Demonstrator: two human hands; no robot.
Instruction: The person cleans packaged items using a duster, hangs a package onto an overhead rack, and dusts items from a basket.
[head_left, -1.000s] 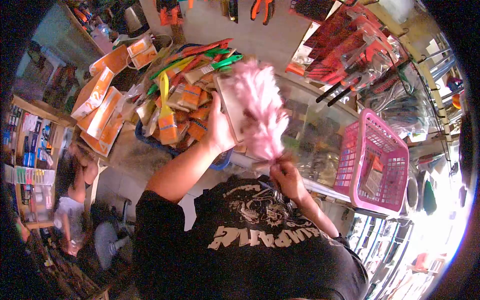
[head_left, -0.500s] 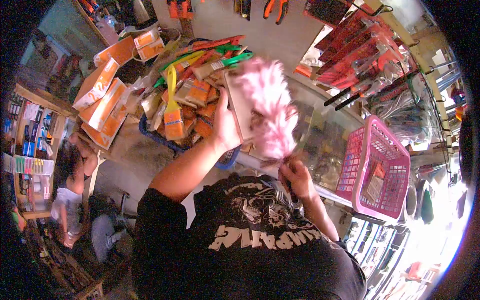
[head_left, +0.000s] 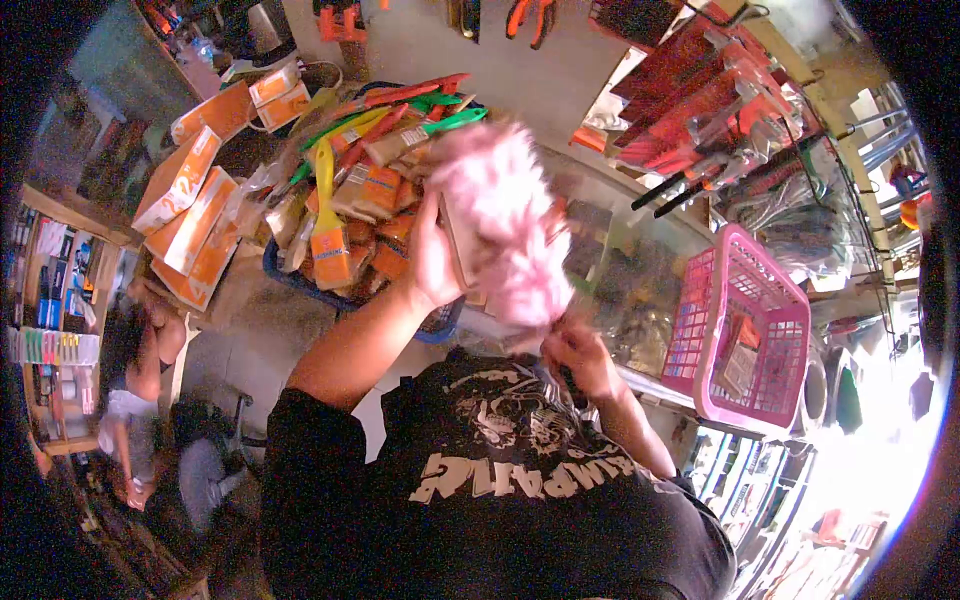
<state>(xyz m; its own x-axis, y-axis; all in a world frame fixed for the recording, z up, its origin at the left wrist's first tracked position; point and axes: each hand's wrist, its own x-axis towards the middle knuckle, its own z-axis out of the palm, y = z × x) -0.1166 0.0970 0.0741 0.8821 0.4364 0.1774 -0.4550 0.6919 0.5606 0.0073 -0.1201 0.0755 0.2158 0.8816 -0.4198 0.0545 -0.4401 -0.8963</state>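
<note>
A fluffy pink-and-white duster (head_left: 510, 215), blurred by motion, covers most of a flat, pale, box-like thing (head_left: 456, 245). My left hand (head_left: 432, 258) grips that flat thing by its left edge, holding it up in front of my chest. My right hand (head_left: 582, 358) is closed around the duster's handle at its lower end; the handle itself is mostly hidden by my fingers. Just beyond my left hand, a blue basket (head_left: 285, 270) is heaped with paintbrushes, among them a yellow-handled paintbrush (head_left: 328, 225) with an orange wrapper.
Orange-and-white boxes (head_left: 190, 225) stand left of the brushes. A pink plastic basket (head_left: 708, 375) with a few packets sits to the right on a glass-topped counter (head_left: 635, 225). Packaged tools (head_left: 690, 95) hang at upper right. Another person (head_left: 130, 420) is at lower left.
The duster has shifted left and a little down over the flat thing, covering more of its face. My right hand has moved slightly left and down with it; my left hand keeps its grip.
</note>
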